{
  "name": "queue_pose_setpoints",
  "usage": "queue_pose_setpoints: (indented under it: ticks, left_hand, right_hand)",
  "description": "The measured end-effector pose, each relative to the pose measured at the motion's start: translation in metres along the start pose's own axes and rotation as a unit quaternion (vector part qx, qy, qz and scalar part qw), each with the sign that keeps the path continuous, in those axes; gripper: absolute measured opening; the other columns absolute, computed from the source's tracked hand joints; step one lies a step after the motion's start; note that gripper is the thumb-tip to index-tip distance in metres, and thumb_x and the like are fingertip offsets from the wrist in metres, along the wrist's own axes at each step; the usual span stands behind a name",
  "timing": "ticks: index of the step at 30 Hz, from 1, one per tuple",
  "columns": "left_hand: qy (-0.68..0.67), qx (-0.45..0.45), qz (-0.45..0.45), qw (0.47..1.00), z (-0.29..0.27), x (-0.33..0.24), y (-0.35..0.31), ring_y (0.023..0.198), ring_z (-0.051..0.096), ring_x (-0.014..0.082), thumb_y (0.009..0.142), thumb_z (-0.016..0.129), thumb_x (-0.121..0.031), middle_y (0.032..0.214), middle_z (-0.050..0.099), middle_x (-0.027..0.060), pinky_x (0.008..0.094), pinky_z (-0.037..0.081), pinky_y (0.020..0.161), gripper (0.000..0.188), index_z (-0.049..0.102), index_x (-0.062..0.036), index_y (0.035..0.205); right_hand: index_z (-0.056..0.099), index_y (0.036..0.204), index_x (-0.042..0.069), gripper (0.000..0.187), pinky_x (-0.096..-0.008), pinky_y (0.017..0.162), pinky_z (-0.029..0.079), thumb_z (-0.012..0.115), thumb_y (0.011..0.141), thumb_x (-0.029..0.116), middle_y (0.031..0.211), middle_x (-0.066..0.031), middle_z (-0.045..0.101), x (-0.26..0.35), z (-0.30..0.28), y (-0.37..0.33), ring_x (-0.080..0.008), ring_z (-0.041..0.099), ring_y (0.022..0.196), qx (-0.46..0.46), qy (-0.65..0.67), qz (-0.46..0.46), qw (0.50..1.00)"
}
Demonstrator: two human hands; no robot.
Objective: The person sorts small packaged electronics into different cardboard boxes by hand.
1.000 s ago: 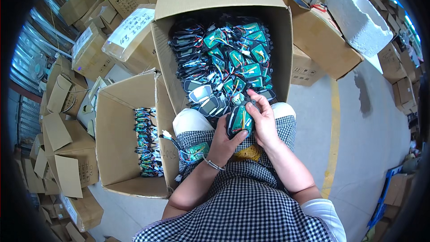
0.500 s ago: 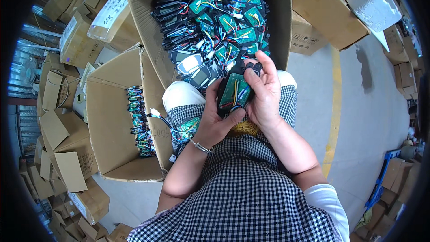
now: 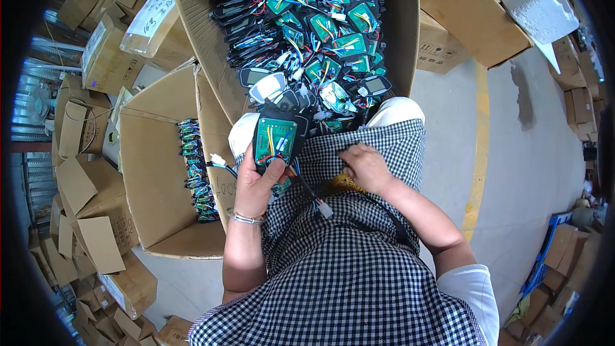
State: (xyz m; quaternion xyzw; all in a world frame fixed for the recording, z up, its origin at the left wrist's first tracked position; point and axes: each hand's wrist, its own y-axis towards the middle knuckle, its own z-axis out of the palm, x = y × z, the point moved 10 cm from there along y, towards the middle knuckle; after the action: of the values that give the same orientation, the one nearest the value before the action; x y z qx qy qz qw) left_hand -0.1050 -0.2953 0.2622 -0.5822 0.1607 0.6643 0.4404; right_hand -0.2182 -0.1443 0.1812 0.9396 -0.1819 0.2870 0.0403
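My left hand grips a black display unit by its lower end, thumb on top. The unit's open back shows a green circuit board with coloured wires. From it a dark cable ends in a white connector plug over my lap. Part of another green board shows behind that hand. Over my lap, my right hand is closed with fingers curled, beside a yellow bundle; whatever its fingers hold is hidden. In front of my knees, a large carton holds many similar display units.
A second carton at my left holds a row of wired boards. More cartons are piled along the left. A carton and white foam stand at the far right. A yellow line runs along the grey floor.
The display unit has moved left and is now in my left hand only. My right hand has let go of it and come down over my lap, toward the yellow bundle.
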Motion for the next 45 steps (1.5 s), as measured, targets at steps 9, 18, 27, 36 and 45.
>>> queue_pose_setpoints:
  ticks: [9,18,27,36,45]
  left_hand:
    - [0.038,-0.022,-0.125,0.991,-0.030,0.026,-0.026,0.090,0.058,0.0129,0.087,0.062,-0.010,0.098,0.061,0.0045,0.0274,0.049,0.076,0.036,0.051,-0.0034,0.120]
    - [-0.105,0.198,-0.034,0.974,0.048,0.002,-0.027,0.076,0.051,0.0068,0.088,0.061,-0.029,0.089,0.054,0.0011,0.0232,0.045,0.066,0.041,0.048,-0.0032,0.117]
    - [-0.199,0.195,0.038,0.960,0.035,0.000,-0.025,0.074,0.054,0.0064,0.090,0.060,-0.029,0.091,0.054,-0.0013,0.0211,0.046,0.062,0.043,0.045,-0.0071,0.123]
    - [-0.179,0.156,0.032,0.971,0.031,0.021,-0.018,0.062,0.054,0.0052,0.091,0.059,-0.027,0.082,0.057,-0.0022,0.0195,0.045,0.052,0.032,0.049,-0.0106,0.117]
    - [-0.344,0.233,0.018,0.910,0.047,0.015,-0.028,0.069,0.058,0.0093,0.091,0.058,-0.029,0.091,0.059,0.0009,0.0225,0.046,0.055,0.040,0.045,-0.0102,0.123]
  right_hand:
    - [0.064,0.089,0.003,0.014,-0.0237,0.063,0.046,0.070,0.077,0.002,0.071,0.0008,0.060,0.003,-0.021,0.029,-0.0055,0.053,0.068,-0.023,0.372,0.146,0.916]
    - [0.060,0.095,-0.003,0.021,-0.0276,0.075,0.046,0.058,0.074,-0.002,0.085,-0.0051,0.061,0.016,-0.074,0.052,-0.0142,0.057,0.080,-0.175,0.330,0.041,0.927]
    - [0.049,0.122,0.002,0.045,-0.0358,0.088,0.048,0.064,0.084,0.022,0.112,-0.0147,0.059,0.039,-0.044,0.076,-0.0252,0.058,0.102,-0.014,0.593,0.126,0.795]
    - [0.053,0.116,0.000,0.041,-0.0479,0.086,0.045,0.061,0.084,0.025,0.112,-0.0218,0.058,0.014,-0.038,0.072,-0.0349,0.056,0.101,-0.007,0.504,0.058,0.862]
    - [0.049,0.125,0.003,0.039,-0.0525,0.097,0.038,0.051,0.092,0.025,0.120,-0.0183,0.054,0.052,-0.032,0.056,-0.0355,0.049,0.113,0.146,0.840,0.058,0.519]
